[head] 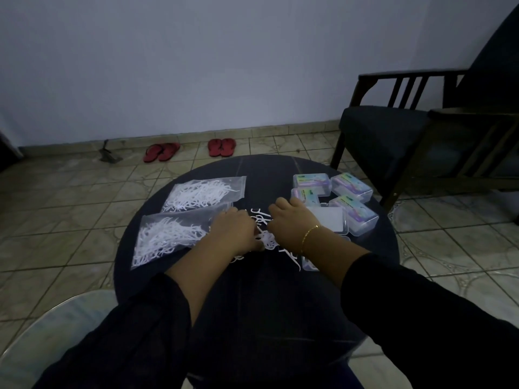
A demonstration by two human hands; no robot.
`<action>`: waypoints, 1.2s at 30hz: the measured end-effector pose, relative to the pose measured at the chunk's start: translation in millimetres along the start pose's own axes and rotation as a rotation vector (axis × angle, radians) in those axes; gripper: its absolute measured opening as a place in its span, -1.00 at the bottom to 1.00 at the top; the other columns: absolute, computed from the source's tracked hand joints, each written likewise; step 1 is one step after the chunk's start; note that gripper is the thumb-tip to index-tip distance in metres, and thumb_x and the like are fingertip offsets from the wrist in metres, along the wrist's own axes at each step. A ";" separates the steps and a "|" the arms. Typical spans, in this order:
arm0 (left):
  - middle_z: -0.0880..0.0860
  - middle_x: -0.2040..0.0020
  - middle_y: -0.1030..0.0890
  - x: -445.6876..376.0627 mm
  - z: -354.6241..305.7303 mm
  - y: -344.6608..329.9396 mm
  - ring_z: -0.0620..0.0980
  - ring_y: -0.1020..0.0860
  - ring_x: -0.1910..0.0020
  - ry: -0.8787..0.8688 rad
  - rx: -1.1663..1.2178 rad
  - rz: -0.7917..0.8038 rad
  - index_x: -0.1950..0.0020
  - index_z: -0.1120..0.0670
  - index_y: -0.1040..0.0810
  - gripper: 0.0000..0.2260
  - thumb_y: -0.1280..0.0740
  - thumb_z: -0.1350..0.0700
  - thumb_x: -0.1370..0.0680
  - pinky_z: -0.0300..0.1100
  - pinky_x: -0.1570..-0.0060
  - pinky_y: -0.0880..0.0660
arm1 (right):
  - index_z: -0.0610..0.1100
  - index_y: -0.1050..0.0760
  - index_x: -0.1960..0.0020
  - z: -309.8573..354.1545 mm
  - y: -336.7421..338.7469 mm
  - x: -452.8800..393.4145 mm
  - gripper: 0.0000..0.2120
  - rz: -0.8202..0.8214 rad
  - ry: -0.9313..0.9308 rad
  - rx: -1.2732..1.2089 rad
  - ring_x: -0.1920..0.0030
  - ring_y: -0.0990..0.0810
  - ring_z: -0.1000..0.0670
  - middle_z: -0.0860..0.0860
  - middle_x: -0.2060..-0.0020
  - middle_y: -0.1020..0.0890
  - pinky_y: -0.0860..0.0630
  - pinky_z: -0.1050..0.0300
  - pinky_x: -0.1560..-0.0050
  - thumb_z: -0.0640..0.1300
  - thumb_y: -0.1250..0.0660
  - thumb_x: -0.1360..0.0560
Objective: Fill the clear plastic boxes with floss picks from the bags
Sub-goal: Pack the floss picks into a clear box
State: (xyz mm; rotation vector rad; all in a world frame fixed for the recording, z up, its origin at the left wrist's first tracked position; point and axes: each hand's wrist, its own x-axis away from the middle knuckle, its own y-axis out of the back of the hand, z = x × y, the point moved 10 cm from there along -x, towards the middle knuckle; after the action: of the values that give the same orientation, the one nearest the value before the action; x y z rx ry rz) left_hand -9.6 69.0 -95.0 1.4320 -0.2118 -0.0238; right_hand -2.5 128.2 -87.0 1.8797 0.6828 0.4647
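A: Okay, quick pass. Round dark bench (280,169), matte top. Left hand (234,230) and right hand (290,221) are both palm-down over a loose pile of floss picks (266,237) at bench centre.

B: Fingers?

A: Both hands' fingers curl down into the pile. Backs of the hands hide the tips, so I cannot tell whether they pinch any picks or only press on them. Thin gold chain bracelet (310,234) on the right wrist, black sleeves on both arms.

B: Materials?

A: Picks are white plastic, thin curved handles, tangled. Two clear glossy zip bags lie left of the hands: far bag (203,193) and near bag (165,238), both flat, both with white picks inside. The left hand touches the near bag's right edge.

B: Boxes?

A: Clear plastic boxes (351,189), rectangular with rounded corners, clustered at the right of the bench, several with pastel purple-green label cards. Print is too small and dim to read. One open box (328,219) sits just beside the right hand, frosted and plain. Another clear piece (309,265) peeks out under the right forearm.

B: Background?

A: Beige tiled floor (70,197), glazed with a faint pattern. Two pairs of red sandals (191,149) by the pale wall. Dark wooden armchair (407,127) with slatted side and dark cushion, far right.
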 end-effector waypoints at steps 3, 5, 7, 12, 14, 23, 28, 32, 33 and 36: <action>0.04 -0.12 -0.51 2.5 -1.2 2.8 0.04 -0.41 -0.18 -0.010 0.034 -0.015 -0.10 -0.08 -0.64 -0.69 -0.33 -0.21 -0.48 -0.14 0.03 -0.25 | -0.05 -0.53 -0.21 0.3 3.3 4.1 -0.73 -0.030 0.030 0.004 -0.22 -0.32 -0.09 -0.06 -0.21 -0.43 -0.29 0.01 -0.17 -0.04 -0.25 -0.54; 0.05 -0.13 -0.51 4.4 -1.1 3.5 0.04 -0.41 -0.20 -0.007 0.053 -0.011 -0.13 -0.11 -0.64 -0.71 -0.33 -0.19 -0.49 -0.13 -0.04 -0.31 | -0.04 -0.54 -0.19 -1.4 6.0 5.8 -0.74 -0.058 0.033 -0.016 -0.22 -0.32 -0.09 -0.05 -0.20 -0.44 -0.28 0.00 -0.20 -0.05 -0.24 -0.54; 0.05 -0.15 -0.52 4.7 0.1 2.8 0.04 -0.42 -0.21 -0.002 0.073 -0.014 -0.15 -0.15 -0.63 -0.72 -0.33 -0.19 -0.49 -0.12 -0.06 -0.33 | -0.04 -0.55 -0.17 -5.1 9.6 7.2 -0.75 -0.090 0.021 -0.049 -0.20 -0.33 -0.08 -0.03 -0.16 -0.44 -0.28 0.01 -0.19 -0.05 -0.22 -0.55; 0.05 -0.11 -0.56 3.6 -1.0 0.7 0.04 -0.46 -0.16 -0.021 0.052 -0.036 -0.11 -0.14 -0.64 -0.73 -0.33 -0.19 -0.49 -0.12 -0.01 -0.33 | 0.00 -0.53 -0.18 -22.4 19.0 15.3 -0.73 -0.172 -0.045 -0.237 -0.17 -0.33 -0.04 0.00 -0.12 -0.46 -0.26 0.05 -0.19 0.03 -0.16 -0.59; 0.06 -0.11 -0.56 3.1 -0.8 2.8 0.04 -0.47 -0.15 -0.009 0.071 -0.056 -0.10 -0.14 -0.64 -0.75 -0.35 -0.19 -0.49 -0.13 0.02 -0.32 | 0.00 -0.55 -0.18 -33.1 23.6 20.3 -0.73 -0.214 -0.103 -0.391 -0.16 -0.35 -0.02 0.01 -0.10 -0.48 -0.27 0.08 -0.18 0.05 -0.18 -0.59; 0.00 -0.04 -0.59 -3.2 -2.8 6.2 0.01 -0.45 -0.16 -0.028 0.122 -0.097 -0.06 -0.10 -0.66 -0.76 -0.37 -0.17 -0.48 -0.09 -0.03 -0.34 | -0.03 -0.47 0.27 -75.3 27.3 57.3 -0.77 -0.174 -0.292 -1.031 0.36 -0.40 0.15 0.09 0.33 -0.48 -0.35 0.50 0.36 -0.07 -0.28 -0.56; -0.03 0.10 -0.60 -2.2 1.9 24.2 0.00 -0.51 -0.03 -0.021 0.169 -0.181 0.08 -0.08 -0.69 -0.79 -0.36 -0.17 -0.49 -0.10 0.06 -0.39 | 0.03 -0.43 0.32 -95.1 15.5 75.0 -0.74 -0.119 -0.379 -1.042 0.41 -0.37 0.09 0.01 0.37 -0.51 -0.32 0.33 0.39 -0.04 -0.28 -0.55; -0.02 0.03 -0.59 3.3 2.4 40.1 0.03 -0.45 -0.11 -0.008 0.143 -0.275 0.01 -0.10 -0.68 -0.74 -0.34 -0.22 -0.48 -0.08 -0.03 -0.37 | -0.17 -0.58 0.15 -98.5 0.9 79.6 -0.78 -0.028 -0.396 -0.949 0.38 -0.42 0.10 -0.05 0.30 -0.57 -0.33 0.34 0.37 -0.06 -0.27 -0.56; -0.01 0.01 -0.58 4.3 1.8 42.4 0.03 -0.45 -0.12 -0.005 0.153 -0.286 0.00 -0.10 -0.68 -0.74 -0.34 -0.21 -0.48 -0.08 -0.03 -0.36 | -0.20 -0.60 0.12 -98.8 -3.0 80.2 -0.77 -0.012 -0.400 -0.926 0.35 -0.46 0.08 -0.07 0.26 -0.60 -0.37 0.32 0.33 -0.06 -0.28 -0.56; -0.04 -0.02 -0.59 5.8 1.9 43.7 0.02 -0.43 -0.15 0.003 0.218 -0.291 0.01 -0.12 -0.68 -0.78 -0.35 -0.19 -0.48 -0.08 -0.07 -0.32 | -0.19 -0.63 0.10 -98.1 -13.4 80.0 -0.76 0.030 -0.402 -0.816 0.21 -0.58 0.02 -0.07 0.20 -0.65 -0.54 0.16 0.12 -0.03 -0.31 -0.53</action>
State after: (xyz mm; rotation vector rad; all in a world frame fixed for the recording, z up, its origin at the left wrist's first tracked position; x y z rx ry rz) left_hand -9.1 72.5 -51.0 1.6704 -0.0014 -0.2427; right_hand -3.4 252.8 -60.5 1.1497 0.1434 0.3010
